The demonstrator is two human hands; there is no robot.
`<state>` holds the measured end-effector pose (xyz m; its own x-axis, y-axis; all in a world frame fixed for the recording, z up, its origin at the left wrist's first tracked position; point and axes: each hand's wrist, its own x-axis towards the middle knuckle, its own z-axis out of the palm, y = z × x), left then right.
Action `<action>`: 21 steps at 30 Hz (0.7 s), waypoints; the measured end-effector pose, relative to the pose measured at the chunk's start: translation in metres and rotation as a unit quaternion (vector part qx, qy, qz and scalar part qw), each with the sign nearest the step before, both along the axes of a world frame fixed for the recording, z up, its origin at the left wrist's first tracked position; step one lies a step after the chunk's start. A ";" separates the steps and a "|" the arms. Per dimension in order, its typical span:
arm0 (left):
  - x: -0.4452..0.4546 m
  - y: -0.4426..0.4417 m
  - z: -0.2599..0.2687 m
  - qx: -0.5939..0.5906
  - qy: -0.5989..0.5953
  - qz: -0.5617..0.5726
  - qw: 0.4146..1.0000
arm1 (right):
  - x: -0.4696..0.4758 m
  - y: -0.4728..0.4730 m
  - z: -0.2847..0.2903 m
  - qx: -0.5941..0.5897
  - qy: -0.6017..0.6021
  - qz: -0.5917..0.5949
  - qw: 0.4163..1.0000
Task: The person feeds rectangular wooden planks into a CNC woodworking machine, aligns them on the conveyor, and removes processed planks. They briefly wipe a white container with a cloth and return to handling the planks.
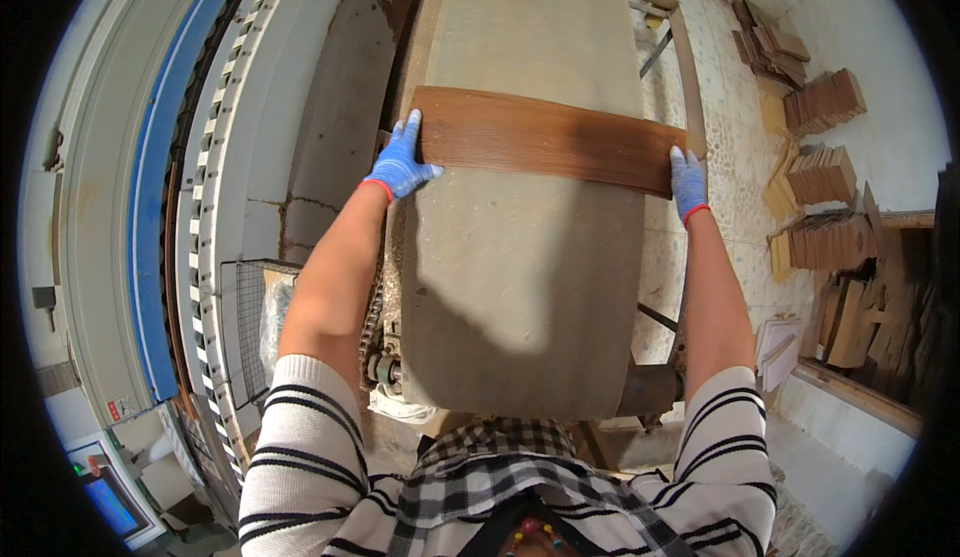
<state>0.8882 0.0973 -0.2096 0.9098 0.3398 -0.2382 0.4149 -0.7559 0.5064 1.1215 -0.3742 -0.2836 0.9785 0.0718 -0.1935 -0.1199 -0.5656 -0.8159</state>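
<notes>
A reddish-brown wooden board [540, 139] lies crosswise over a grey conveyor belt [487, 272], its right end reaching past the belt's edge. My left hand [401, 159], in a blue glove with a red cuff, grips the board's left end, thumb along the near edge. At the opposite end my right hand [688, 182], gloved alike, has its fingers against the board's short edge. The undersides of both ends are hidden. Shadows fall across the board and the belt.
Left of the belt run a drive chain [370, 324], a wire basket [251, 317] and a long machine with a blue rail [146, 204]. A metal side rail [686, 54] flanks the right. Stacks of wooden boards [825, 103] line the wall beside a bin of wood offcuts [862, 324].
</notes>
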 end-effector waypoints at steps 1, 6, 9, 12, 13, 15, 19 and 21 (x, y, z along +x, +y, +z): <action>0.003 0.005 0.005 -0.020 -0.045 -0.020 0.999 | -0.006 0.006 0.006 -0.046 -0.018 0.032 0.998; 0.007 0.017 0.007 -0.146 -0.012 0.061 0.987 | -0.032 0.025 0.029 0.009 -0.029 0.049 0.998; 0.001 0.004 -0.004 -0.085 -0.048 0.078 0.992 | -0.034 0.011 0.013 0.064 -0.015 0.015 0.998; -0.026 -0.036 0.018 -0.041 -0.055 0.141 0.988 | -0.068 -0.016 0.015 0.070 0.010 0.008 0.997; -0.045 -0.048 0.024 -0.036 -0.050 0.173 0.983 | -0.084 -0.023 0.028 0.044 0.027 0.033 0.998; -0.093 -0.067 0.024 -0.084 -0.083 0.209 0.971 | -0.129 -0.037 0.043 0.028 -0.022 0.002 0.999; -0.213 -0.114 0.052 -0.136 -0.094 0.208 0.964 | -0.213 -0.080 0.064 0.059 -0.005 -0.047 0.997; -0.282 -0.134 0.087 -0.155 -0.157 0.209 0.953 | -0.257 -0.086 0.094 0.073 -0.013 -0.006 0.997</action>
